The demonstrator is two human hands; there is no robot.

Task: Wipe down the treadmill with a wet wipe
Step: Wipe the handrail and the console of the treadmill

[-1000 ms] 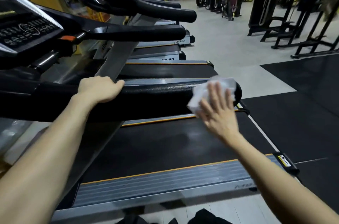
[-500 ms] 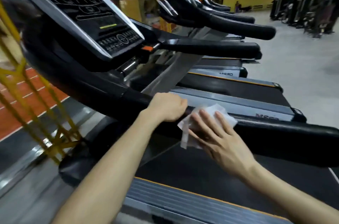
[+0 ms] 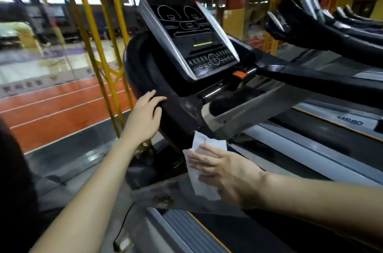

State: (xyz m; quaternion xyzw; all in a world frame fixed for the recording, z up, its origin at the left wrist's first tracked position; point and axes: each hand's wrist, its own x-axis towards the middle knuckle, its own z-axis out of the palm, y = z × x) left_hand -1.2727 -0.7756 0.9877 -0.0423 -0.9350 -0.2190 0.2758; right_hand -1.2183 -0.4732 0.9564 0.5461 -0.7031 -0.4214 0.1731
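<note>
The black treadmill's console (image 3: 192, 45) rises ahead with a dark display and button rows. Its thick black handrail (image 3: 178, 116) curves down from the console toward me. My left hand (image 3: 145, 116) rests on the rail's upper bend, fingers relaxed over it. Lower down, my right hand (image 3: 226, 169) presses a white wet wipe (image 3: 204, 186) flat against the lower end of the rail, where it meets the upright, fingers straight. The wipe hangs out above and below my palm.
More treadmills (image 3: 331, 31) stand in a row to the right. A yellow metal frame (image 3: 99, 49) and a glass wall stand at the left, with a red track floor (image 3: 51, 111) beyond. The grey side rail (image 3: 310, 149) and belt lie below right.
My view has swung left toward the console. My right hand has slid the wipe along the handrail from its free end to its base. My left hand has moved up the rail's bend.
</note>
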